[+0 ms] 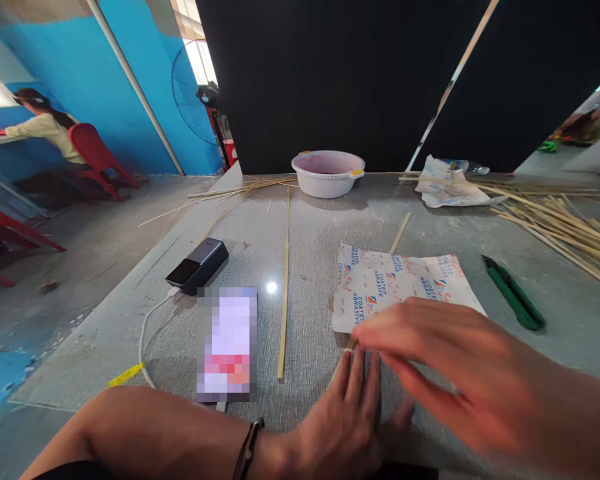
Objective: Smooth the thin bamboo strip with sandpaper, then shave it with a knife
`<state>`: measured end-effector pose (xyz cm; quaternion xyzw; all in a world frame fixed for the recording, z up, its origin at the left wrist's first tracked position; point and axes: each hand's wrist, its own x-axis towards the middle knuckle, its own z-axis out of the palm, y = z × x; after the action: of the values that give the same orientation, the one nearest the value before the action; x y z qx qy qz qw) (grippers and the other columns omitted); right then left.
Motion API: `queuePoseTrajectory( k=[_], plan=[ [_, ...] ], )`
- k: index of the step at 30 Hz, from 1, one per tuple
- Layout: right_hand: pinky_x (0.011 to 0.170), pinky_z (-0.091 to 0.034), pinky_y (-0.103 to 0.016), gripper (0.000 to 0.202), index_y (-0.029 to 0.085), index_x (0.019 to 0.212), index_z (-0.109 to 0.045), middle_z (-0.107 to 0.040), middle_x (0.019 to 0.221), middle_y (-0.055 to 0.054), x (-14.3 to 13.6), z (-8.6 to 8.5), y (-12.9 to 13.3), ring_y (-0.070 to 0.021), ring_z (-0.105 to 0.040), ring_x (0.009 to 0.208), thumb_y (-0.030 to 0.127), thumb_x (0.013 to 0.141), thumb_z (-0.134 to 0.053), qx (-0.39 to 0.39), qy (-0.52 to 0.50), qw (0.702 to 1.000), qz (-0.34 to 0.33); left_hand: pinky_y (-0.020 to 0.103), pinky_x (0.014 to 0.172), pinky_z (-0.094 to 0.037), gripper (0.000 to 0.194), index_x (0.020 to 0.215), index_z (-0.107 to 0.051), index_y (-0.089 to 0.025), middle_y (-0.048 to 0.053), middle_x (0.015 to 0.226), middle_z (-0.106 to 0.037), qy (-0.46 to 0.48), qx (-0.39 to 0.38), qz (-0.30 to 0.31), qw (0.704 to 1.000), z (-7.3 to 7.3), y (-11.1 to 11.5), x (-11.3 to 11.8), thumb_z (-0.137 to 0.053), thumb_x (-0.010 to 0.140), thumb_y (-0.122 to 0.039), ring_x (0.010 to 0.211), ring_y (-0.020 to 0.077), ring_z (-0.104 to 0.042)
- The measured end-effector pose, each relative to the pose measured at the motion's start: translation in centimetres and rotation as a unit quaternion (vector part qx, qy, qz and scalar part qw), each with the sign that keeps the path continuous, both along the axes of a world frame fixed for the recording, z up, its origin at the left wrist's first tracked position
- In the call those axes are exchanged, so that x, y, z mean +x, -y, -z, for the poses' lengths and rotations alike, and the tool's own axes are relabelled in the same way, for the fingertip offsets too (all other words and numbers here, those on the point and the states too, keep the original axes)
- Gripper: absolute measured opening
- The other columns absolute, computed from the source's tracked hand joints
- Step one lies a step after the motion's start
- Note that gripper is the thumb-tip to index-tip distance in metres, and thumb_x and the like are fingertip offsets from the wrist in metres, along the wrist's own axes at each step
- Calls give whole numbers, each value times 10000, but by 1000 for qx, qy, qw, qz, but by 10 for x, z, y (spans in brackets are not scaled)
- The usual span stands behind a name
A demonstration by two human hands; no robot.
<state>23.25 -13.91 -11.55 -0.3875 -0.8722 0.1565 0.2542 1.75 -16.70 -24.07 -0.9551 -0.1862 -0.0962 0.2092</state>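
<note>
My left hand (347, 407) lies on the table with its fingers stretched forward and pressed down, beside a thin bamboo strip that shows only in part. My right hand (445, 367) is slightly blurred and has its fingertips closed at the near edge of a sheet of sandpaper (375, 283), printed "coated abrasive" on its white back. Under the right fingertips a small brown patch shows; the fingers hide most of the grip. Past the sheet's far edge, a bamboo strip (401, 233) sticks out.
Another bamboo strip (285, 287) lies left of the sheet. A phone (227, 343) and a black power bank (197, 265) with a cable are further left. Right are a green cutter knife (515, 293) and many strips (570, 230). A white basin (327, 183) stands behind.
</note>
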Motion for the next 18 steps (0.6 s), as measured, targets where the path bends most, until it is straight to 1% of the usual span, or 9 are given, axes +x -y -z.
queuePoseTrajectory(
  k=[2,3,5,7,10,13,15,18],
  plan=[
    [838,-606,-420,204,266,1216,-715,-759,1111,-76,4,21,-30,-287,-740,1002,271,1081,-562,27,58,998,-21,572,1133,-465,626,1704,-384,-175,227,1422,-711,30,39,-17,999,3,0,0,-496,1112,-346,1340,394,-690],
    [807,-588,-411,176,240,1200,-696,-748,1091,-79,7,33,-42,-280,-735,965,253,1076,-571,23,82,996,-23,555,1129,-466,636,1709,-370,-177,215,1396,-729,51,60,-22,997,5,0,0,-500,1113,-356,1333,390,-697],
    [770,-555,-381,100,221,1146,-670,-725,1039,-62,14,57,-58,-251,-717,893,256,1064,-624,-30,113,993,-25,532,1113,-477,640,1711,-362,-190,182,1356,-757,86,92,-27,992,9,-1,1,-506,1116,-373,1314,378,-711],
    [773,-536,-356,55,217,1084,-664,-714,1036,-54,17,74,-63,-228,-701,889,239,1074,-615,-79,118,989,-36,503,1113,-484,627,1709,-366,-213,148,1352,-768,103,105,-36,988,13,-2,3,-512,1121,-375,1305,349,-719],
    [790,-520,-340,145,211,1014,-659,-698,1022,-51,14,85,-60,-206,-676,891,184,1093,-540,-111,86,988,-61,463,1116,-491,610,1700,-380,-231,106,1342,-779,118,110,-48,986,14,-3,6,-528,1123,-360,1276,306,-737],
    [806,-517,-337,183,206,981,-653,-677,985,-47,9,90,-56,-199,-657,885,157,1093,-516,-112,42,991,-63,465,1105,-499,610,1696,-387,-210,109,1300,-794,127,114,-45,984,12,-4,5,-532,1123,-356,1259,313,-745],
    [804,-516,-334,203,205,972,-658,-667,976,-47,8,94,-56,-198,-652,881,140,1090,-506,-101,22,993,-57,475,1102,-500,609,1701,-381,-208,121,1311,-788,113,114,-37,986,11,-4,4,-524,1125,-345,1273,323,-738],
    [767,-508,-336,258,197,954,-665,-647,950,-55,8,99,-57,-205,-646,854,102,1080,-461,-56,10,998,-34,490,1093,-503,596,1697,-391,-216,140,1357,-768,91,103,-27,990,10,-5,2,-514,1126,-332,1289,334,-730]
  ],
)
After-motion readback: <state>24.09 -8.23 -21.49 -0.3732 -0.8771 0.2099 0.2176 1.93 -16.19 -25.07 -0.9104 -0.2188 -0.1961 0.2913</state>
